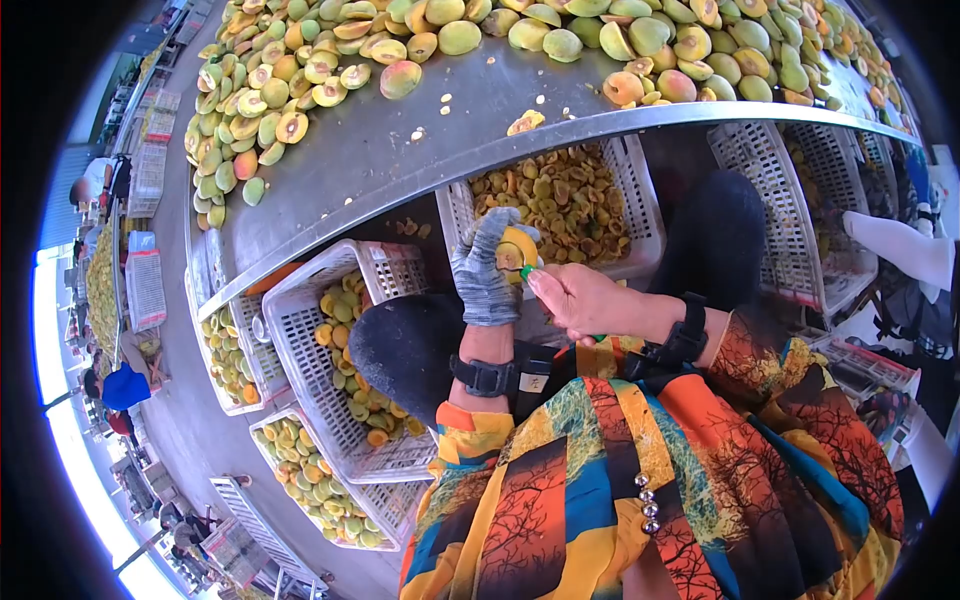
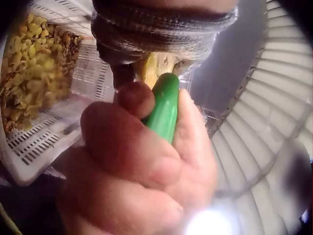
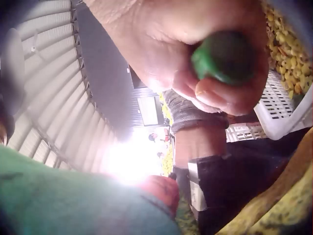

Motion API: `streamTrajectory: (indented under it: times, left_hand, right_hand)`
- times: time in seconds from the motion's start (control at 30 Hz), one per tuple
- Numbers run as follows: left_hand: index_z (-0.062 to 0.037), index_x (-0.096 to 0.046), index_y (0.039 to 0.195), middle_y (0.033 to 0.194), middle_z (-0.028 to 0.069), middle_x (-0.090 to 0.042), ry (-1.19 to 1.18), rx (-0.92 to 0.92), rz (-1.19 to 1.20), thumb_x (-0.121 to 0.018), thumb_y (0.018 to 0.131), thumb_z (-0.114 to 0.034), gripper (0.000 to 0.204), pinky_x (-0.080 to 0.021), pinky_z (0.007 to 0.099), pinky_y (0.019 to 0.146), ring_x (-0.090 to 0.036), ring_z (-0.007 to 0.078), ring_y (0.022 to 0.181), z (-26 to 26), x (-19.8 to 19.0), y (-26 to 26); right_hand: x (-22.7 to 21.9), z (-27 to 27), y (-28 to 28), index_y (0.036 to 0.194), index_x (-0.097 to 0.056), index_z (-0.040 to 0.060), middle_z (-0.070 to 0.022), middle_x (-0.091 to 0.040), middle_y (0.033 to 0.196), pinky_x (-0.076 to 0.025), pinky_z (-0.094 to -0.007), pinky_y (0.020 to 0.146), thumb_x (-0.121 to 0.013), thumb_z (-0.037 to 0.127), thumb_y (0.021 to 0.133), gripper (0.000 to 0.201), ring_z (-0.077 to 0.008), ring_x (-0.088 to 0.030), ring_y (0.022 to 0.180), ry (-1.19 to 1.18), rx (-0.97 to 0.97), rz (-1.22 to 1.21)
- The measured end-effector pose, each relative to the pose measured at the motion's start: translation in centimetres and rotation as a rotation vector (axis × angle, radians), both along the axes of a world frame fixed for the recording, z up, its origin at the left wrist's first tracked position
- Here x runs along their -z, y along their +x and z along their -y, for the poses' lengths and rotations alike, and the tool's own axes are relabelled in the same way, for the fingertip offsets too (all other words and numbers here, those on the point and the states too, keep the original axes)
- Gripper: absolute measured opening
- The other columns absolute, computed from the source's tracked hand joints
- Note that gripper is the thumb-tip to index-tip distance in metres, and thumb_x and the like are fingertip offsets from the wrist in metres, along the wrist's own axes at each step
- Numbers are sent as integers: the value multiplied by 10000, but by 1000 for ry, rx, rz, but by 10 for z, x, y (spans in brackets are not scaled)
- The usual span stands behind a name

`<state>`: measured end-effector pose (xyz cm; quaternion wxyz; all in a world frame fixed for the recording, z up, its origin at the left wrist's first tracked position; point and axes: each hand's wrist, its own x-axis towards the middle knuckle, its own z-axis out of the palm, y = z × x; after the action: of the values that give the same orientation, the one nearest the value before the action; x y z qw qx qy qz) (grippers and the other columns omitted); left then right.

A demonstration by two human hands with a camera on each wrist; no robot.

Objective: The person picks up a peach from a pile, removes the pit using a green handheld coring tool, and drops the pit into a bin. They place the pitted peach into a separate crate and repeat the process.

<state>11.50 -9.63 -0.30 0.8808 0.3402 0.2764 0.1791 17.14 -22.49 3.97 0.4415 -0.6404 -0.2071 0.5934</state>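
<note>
Worktop [image 1: 330, 170]: metal, beyond the piece crate and overhanging its far side; carries a fruit heap [image 1: 650, 38], cut and uncut mixed.
Left crate [image 1: 300, 390]: white, perforated, tilted, left of the piece crate; cut fruit inside.
Piece crate [image 1: 637, 195]: landmark; white, perforated, full of small cut pieces.
Right grip [image 1: 590, 298]: bare hand, on the near side of the piece crate; fingers curled round a green handle, clamped.
Left grip [image 1: 487, 265]: grey knit glove, by the piece crate's left wall; clamped on a cut fruit.
Cut fruit [image 1: 512, 252]: in the left grip, near the piece crate's left side in the head view; yellow flesh, brownish middle, faces the handle. From the right grip it lies toward the piece crate's left wall. Left grip nearer, already on it.
Green handle [image 2: 166, 107]: long axis runs out of the right grip to the fruit, toward the piece crate's left wall. Key relation, as judged: handle line against the fruit's brownish middle. Tip hidden; cannot tell whether it is in the flesh.
White patch [image 1: 533, 383]: at the left wrist, on the near side of the piece crate; dark mark, too small to read. No brand or other writing legible.
</note>
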Motion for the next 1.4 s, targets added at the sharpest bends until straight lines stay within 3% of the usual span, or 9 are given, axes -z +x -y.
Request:
streamTrajectory:
  times: [0.07,0.13,0.23,0.5,0.83,0.93,1.03,1.2,1.4]
  left_hand:
    - [3,-570,943,877,116,-593,35,-21,-18,-566,803,-177,229,-535,351,557,-612,264,746,2,-2,-1]
    - [-12,-560,959,896,115,-588,36,-10,10,-562,814,-196,234,-534,359,593,-603,248,789,3,-2,2]
    - [-27,-546,978,893,108,-587,-34,21,75,-558,823,-219,247,-529,363,636,-593,235,820,0,-4,8]
    - [-22,-544,1039,934,100,-595,-163,-121,178,-561,837,-207,274,-527,374,665,-595,232,824,10,-7,12]
    - [-15,-569,958,881,118,-594,159,-64,26,-546,833,-182,209,-545,379,607,-600,237,787,2,-15,12]
    - [4,-608,886,810,138,-616,-28,96,32,-598,781,-113,158,-529,335,490,-609,231,662,-5,-15,7]
    - [15,-611,863,819,145,-616,-67,210,43,-603,773,-118,161,-531,345,491,-608,235,662,-16,2,3]
    - [20,-614,859,772,112,-621,129,-162,-25,-630,778,-125,167,-509,266,504,-620,209,664,4,-9,12]
    - [-3,-582,940,868,107,-611,139,-38,3,-585,798,-157,209,-534,330,582,-609,243,783,-5,2,12]
  right_hand:
    - [9,-1,2,829,-458,15,-38,-432,515,-394,-282,379,-321,305,929,336,-140,-457,382,-7,-7,41]
    - [33,5,8,839,-467,-8,-125,-491,548,-416,-352,469,-352,280,920,320,-256,-516,463,287,-24,577]
    - [11,3,22,879,-499,-32,-230,-555,632,-430,-436,583,-372,274,910,333,-406,-551,625,198,-65,600]
    - [3,3,13,855,-497,-36,-246,-541,638,-423,-445,566,-384,263,908,324,-413,-545,625,207,93,670]
    - [3,-7,-12,841,-502,-33,-250,-555,680,-420,-453,624,-342,296,916,373,-431,-539,687,173,218,409]
    - [-1,-4,-9,843,-496,-36,-225,-555,640,-439,-427,565,-336,303,919,382,-379,-558,589,-27,63,237]
    - [24,0,-11,844,-493,-30,-153,-533,546,-442,-370,445,-322,316,923,394,-275,-540,434,324,114,602]
    - [14,-7,-6,801,-460,-1,-95,-498,560,-391,-298,327,-275,361,926,425,-148,-499,388,12,58,46]
    - [4,-14,-10,751,-399,62,0,-360,549,-339,-235,310,-282,420,916,412,-74,-351,374,-47,246,-284]
